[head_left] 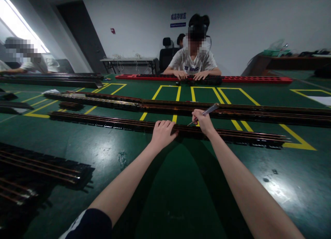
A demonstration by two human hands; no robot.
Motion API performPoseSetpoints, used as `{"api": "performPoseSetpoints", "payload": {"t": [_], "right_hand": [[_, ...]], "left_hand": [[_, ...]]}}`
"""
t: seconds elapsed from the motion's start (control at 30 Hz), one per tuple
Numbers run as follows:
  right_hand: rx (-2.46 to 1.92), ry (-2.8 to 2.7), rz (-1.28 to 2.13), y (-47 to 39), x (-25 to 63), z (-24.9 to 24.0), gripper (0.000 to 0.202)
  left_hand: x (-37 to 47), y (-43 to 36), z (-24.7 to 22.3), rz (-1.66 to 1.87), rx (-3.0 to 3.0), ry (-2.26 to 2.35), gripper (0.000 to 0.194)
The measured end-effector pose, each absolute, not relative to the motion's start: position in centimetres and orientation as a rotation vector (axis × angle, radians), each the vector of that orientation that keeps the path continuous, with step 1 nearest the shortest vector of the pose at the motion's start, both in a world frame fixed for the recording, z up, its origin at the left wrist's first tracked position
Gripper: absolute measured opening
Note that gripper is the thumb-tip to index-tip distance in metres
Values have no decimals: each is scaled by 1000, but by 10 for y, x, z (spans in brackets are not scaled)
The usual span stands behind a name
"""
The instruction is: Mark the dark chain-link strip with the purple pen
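Note:
A long black strip [124,123] with copper-coloured rods along its length lies across the table in front of me. My left hand [163,133] grips it near its middle, fingers bent over the far side and thumb towards the right. Just right of that, my right hand [203,122] holds a screwdriver [211,110] with a greyish handle, slanted with its thin shaft pointing down and left. The tip is at the strip, between my two hands; whether it touches is too small to tell.
Behind lie more rodded black strips [245,111]; others [51,166] lie at near left. The green table [108,153] has yellow taped outlines. Opposite, a co-worker's hands [191,74] rest at a long red frame [258,80]. Another person [38,63] sits at far left.

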State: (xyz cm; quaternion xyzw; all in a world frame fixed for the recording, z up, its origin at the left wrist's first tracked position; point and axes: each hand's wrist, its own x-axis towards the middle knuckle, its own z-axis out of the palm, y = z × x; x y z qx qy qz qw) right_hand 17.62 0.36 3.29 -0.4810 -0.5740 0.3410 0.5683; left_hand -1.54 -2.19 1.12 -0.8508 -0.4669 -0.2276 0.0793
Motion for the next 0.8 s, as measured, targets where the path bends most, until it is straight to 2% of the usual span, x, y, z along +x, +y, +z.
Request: {"api": "performPoseSetpoints", "payload": {"t": [0.8], "right_hand": [[-1141,-1361,821,2,167,36,33]], "left_hand": [[-15,-23,11,-687,-2535,-1413,32]]}}
